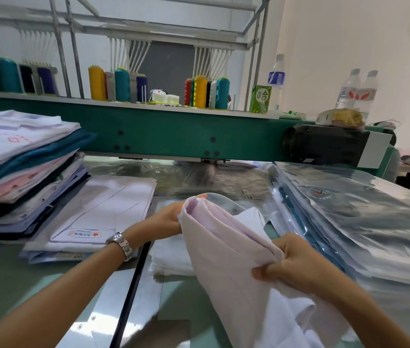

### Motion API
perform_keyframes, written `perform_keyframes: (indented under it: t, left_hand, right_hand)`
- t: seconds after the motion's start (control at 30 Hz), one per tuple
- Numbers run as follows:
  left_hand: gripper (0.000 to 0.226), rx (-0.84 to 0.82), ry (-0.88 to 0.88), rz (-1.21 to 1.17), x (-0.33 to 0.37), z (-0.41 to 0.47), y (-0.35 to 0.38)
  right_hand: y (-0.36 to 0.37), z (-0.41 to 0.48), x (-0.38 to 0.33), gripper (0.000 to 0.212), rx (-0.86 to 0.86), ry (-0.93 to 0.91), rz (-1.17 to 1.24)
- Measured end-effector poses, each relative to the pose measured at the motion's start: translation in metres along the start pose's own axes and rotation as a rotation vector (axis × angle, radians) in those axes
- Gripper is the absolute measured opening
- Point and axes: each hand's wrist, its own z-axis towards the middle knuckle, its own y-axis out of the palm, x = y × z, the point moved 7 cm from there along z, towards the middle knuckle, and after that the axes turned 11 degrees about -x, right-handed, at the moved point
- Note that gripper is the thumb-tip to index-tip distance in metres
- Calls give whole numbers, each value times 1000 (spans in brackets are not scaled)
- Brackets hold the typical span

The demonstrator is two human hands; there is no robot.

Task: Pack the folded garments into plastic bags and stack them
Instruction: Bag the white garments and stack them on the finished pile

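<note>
A pale pink folded garment [226, 247] is lifted off the table between both hands. My left hand [166, 219] grips its far end, the fingers hidden behind the cloth. My right hand [292, 262] pinches its near edge, and the loose part hangs down toward me. Clear plastic bags [214, 182] lie flat behind the garment. At the right sits a stack of bagged garments [364, 222]. Unbagged folded garments are piled at the left [23, 167], with a lower white pile [103, 212] beside it.
A green machine beam [173, 131] crosses above the table's back, carrying thread cones [121, 84], water bottles [359, 89] and a green carton [260, 99]. A black motor box [324, 144] juts out at the right. White cloth [171, 257] lies under the held garment.
</note>
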Motion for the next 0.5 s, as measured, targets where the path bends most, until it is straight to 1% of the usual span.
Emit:
perform_keyframes:
  t: [0.03, 0.1, 0.13, 0.17, 0.23, 0.33, 0.37, 0.5]
  left_hand:
    - [72, -47, -10, -22, 3, 1, 1]
    - [70, -105, -27, -55, 4, 2, 0]
    - [69, -117, -33, -80, 3, 2, -1]
    - [69, -122, -33, -97, 2, 1, -2]
    - [71, -123, -16, -114, 3, 1, -4]
    - [63, -117, 8, -131, 3, 1, -3]
    - [61, -119, 15, -128, 4, 1, -2]
    - [67, -125, 60, -46, 13, 0, 0]
  right_hand:
    - [-2, 0, -1, 20, -7, 1, -19]
    - [-7, 1, -2, 11, -18, 2, -24]
    - [-9, 2, -2, 14, -27, -5, -14]
    - [-10, 2, -1, 16, -42, -9, 1]
    - [-10, 1, 0, 14, -76, -17, 19]
    - [-5, 1, -1, 18, -115, -21, 44]
    - [-3, 2, -2, 17, -132, -22, 52]
    - [2, 11, -10, 9, -196, -38, 28]
